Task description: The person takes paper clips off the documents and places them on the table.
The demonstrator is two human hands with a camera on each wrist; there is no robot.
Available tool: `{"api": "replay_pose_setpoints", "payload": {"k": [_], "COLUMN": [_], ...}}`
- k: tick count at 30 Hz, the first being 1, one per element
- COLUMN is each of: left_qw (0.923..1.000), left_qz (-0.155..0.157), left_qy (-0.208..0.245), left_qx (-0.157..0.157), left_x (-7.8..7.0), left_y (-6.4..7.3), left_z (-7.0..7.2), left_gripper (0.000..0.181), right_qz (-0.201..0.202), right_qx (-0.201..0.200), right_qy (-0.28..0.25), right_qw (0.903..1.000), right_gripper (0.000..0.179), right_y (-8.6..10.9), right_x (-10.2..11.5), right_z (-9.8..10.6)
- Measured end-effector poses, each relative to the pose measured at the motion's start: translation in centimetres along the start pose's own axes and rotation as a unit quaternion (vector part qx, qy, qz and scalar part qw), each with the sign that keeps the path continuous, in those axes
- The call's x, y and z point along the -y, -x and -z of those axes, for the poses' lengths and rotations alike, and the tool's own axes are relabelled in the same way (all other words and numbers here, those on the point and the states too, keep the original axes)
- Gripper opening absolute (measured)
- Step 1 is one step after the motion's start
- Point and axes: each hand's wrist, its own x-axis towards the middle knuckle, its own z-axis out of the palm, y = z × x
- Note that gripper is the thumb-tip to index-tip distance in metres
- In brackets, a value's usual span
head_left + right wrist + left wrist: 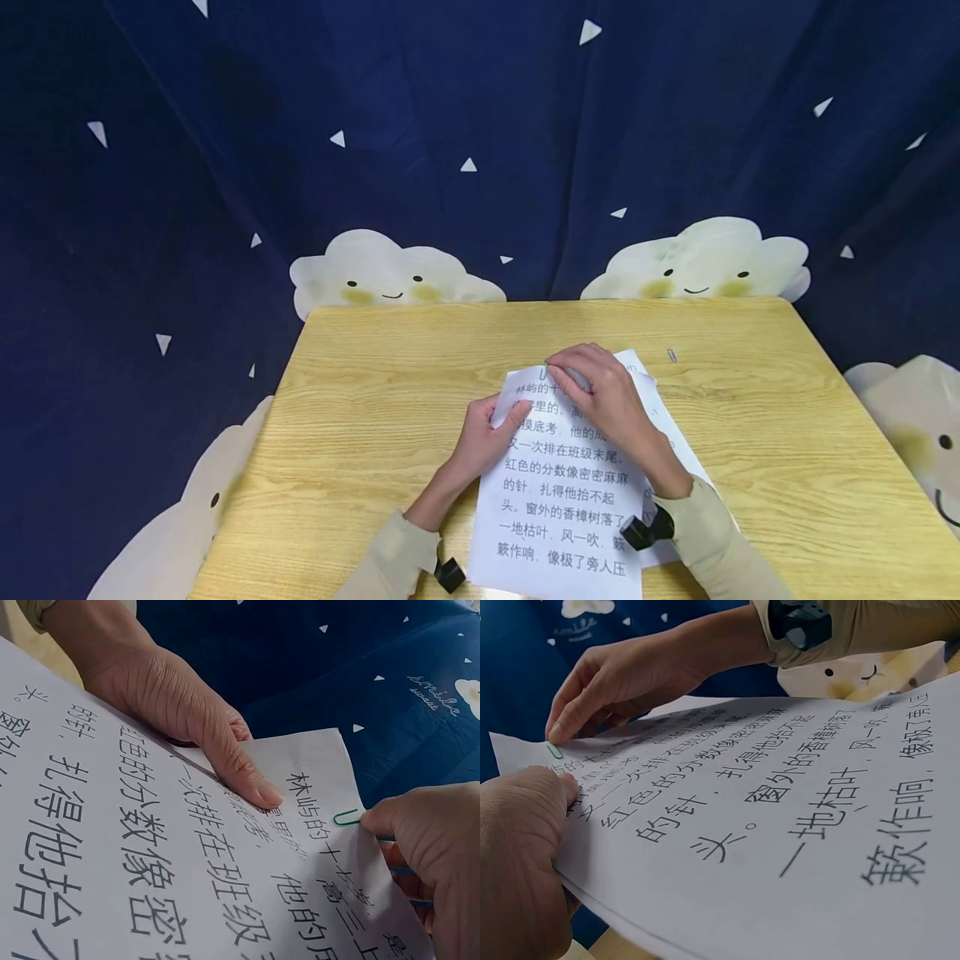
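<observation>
Here, a bare left hand (487, 433) angled up from below, thumb laid over the left edge of white, black-printed paper (558, 508), gripping it, right hand (606, 390) arched across the top edge, pinching a green, U-ended paper clip (346, 818) there, paper over a yellowish wood-grain table (360, 400).

a dark blue curtain (420, 100) with white triangles (589, 33) and smiling clouds (375, 262) hangs behind a wooden table (375, 383).
</observation>
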Motion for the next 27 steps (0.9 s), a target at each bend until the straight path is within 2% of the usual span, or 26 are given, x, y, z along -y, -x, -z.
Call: {"api": "replay_pose_setpoints", "payload": {"k": [13, 27], "left_qw": [0.9999, 0.9997], "left_qz": [0.013, -0.004], "left_qy": [0.010, 0.015], "left_qx": [0.005, 0.017], "left_x": [0.08, -0.13], "left_y": [0.12, 0.08], "left_z": [-0.42, -0.57], "left_gripper": [0.021, 0.021], "right_qz": [0.015, -0.002], "right_qx": [-0.026, -0.031], "right_qy": [-0.029, -0.045], "right_qw": [0.9991, 0.9985], "right_gripper": [0.005, 0.007], "right_y": [0.04, 0.06], "right_x": [0.04, 0.12], "right_z": [-0.01, 0.00]}}
